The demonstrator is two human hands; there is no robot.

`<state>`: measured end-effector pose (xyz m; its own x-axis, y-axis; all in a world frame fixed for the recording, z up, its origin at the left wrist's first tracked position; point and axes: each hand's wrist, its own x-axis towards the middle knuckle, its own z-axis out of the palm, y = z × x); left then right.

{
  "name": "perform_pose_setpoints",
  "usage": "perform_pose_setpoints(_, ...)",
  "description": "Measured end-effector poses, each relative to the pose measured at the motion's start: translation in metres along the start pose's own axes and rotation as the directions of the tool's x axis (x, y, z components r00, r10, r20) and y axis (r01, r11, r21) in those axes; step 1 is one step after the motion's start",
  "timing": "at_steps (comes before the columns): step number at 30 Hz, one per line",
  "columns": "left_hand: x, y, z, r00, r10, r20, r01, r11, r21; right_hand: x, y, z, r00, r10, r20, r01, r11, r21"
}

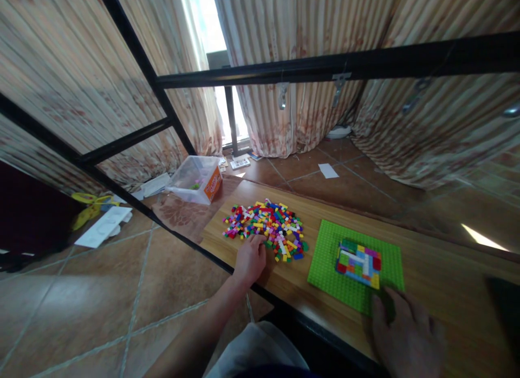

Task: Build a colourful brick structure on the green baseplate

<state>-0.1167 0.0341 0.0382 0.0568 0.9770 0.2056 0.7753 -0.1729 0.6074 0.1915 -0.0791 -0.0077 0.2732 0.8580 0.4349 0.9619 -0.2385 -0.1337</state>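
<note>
My left hand (250, 259) is at the near edge of a loose pile of colourful toy building bricks (268, 221). Its fingers are bunched together against the pile, and whatever is between them is hidden. To the right lies a green studded baseplate (325, 248). A low block of many-coloured bricks (359, 264) is built up on it. My right hand (402, 324), somewhat blurred, rests at the baseplate's near right corner, just below the built block. Thumb and forefinger are apart there, with nothing visible in the gap.
The wooden tabletop (439, 264) has a black frame along its near edge. A clear plastic box (189, 177) with an orange label stands beyond the left end. Black metal bars (260, 72) cross in front of patterned curtains (276, 37). A dark object (504, 313) sits far right.
</note>
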Motion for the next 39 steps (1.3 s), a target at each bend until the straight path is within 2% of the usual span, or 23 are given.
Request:
perform_pose_setpoints(6, 0.013, -0.010, -0.007, 0.995, 0.003, -0.101, -0.009, 0.998, -0.061, 0.000, 0.002, 0.000, 1.000, -0.009, 0.004, 0.009, 0.999, -0.032)
perform_pose_setpoints(14, 0.029, -0.034, -0.022, 0.975, -0.081, -0.206, 0.065, 0.994, -0.083, 0.002, 0.000, -0.004, 0.999, -0.021, 0.032, 0.023, 0.996, -0.081)
perform_pose_setpoints(17, 0.034, -0.037, -0.025, 0.977, -0.112, -0.179, 0.102, 0.993, -0.065, 0.002, -0.002, -0.007, 0.999, -0.025, 0.025, 0.027, 0.996, -0.079)
perform_pose_setpoints(22, 0.039, -0.029, -0.024, 0.995, -0.089, -0.053, 0.095, 0.989, 0.118, 0.004, -0.001, -0.007, 0.999, -0.048, 0.015, 0.049, 0.996, -0.078)
perform_pose_setpoints(25, 0.041, -0.025, -0.022, 0.995, -0.102, -0.023, 0.104, 0.982, 0.159, 0.004, 0.000, -0.006, 0.999, -0.051, 0.010, 0.052, 0.996, -0.076)
perform_pose_setpoints(31, 0.043, -0.027, -0.019, 0.993, -0.118, 0.007, 0.117, 0.993, 0.031, 0.002, 0.001, -0.004, 0.998, -0.057, 0.006, 0.057, 0.996, -0.068)
perform_pose_setpoints(39, 0.035, -0.024, -0.014, 1.000, 0.013, 0.025, -0.009, 0.990, -0.144, 0.002, 0.001, -0.005, 0.999, -0.051, 0.007, 0.051, 0.997, -0.055)
